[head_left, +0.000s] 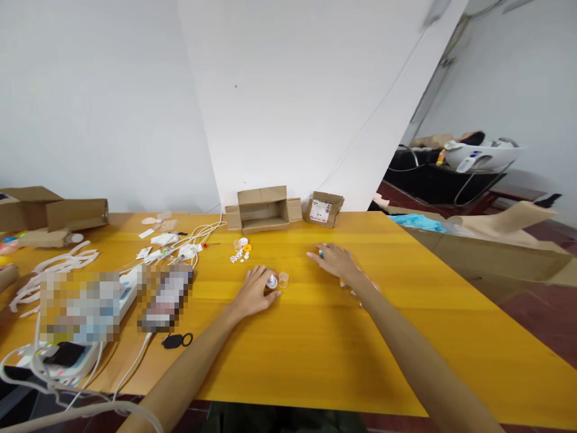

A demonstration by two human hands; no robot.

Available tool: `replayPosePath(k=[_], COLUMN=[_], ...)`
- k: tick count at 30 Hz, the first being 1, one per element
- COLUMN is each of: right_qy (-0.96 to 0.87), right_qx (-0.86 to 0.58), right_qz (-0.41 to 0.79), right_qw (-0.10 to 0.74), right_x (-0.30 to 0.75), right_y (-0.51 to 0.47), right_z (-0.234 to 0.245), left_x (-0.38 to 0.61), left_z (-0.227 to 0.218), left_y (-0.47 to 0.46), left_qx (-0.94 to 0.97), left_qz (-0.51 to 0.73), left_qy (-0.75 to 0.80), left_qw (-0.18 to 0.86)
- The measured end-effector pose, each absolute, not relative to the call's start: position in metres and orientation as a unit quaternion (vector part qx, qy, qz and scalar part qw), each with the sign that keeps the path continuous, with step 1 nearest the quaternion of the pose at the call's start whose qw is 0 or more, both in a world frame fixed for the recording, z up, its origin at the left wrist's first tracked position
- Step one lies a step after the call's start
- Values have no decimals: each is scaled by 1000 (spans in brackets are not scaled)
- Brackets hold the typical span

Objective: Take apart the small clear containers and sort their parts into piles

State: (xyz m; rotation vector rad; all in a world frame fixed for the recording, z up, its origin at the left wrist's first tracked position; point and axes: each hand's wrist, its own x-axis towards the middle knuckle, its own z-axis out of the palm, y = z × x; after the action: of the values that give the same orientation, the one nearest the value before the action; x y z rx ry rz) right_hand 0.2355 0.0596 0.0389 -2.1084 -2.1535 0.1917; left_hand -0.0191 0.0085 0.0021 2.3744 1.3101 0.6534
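Note:
My left hand rests low over the table, thumb and fingers curled round a small white round part with a raised centre. Just right of it, a clear plastic cup stands on the wood. My right hand is farther right, palm down, its thumb and forefinger closed about a small teal piece. Some little orange and clear parts lie by my right forearm, which partly hides them. Beyond my left hand is a cluster of white gear-like pieces, a yellow ring and white caps.
An open cardboard box and a smaller box stand against the wall. On the left lie white cables, a phone, a power strip and a black key fob. The table's right edge slants towards a large carton.

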Motion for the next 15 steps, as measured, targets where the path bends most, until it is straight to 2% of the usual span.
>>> replayPosePath(k=[4,9,15], right_qy=[-694,-679,-654], right_qx=[-699,-692,-713], right_qz=[103,95,76], right_qw=[138,227,244], right_x=[240,250,272], right_y=[65,69,63], right_z=[41,43,51], left_x=[-19,-19,-19], left_z=[1,1,2], left_y=[9,10,9], left_qx=[839,841,838], left_qz=[229,232,228], left_qy=[461,455,462], left_qw=[178,176,181])
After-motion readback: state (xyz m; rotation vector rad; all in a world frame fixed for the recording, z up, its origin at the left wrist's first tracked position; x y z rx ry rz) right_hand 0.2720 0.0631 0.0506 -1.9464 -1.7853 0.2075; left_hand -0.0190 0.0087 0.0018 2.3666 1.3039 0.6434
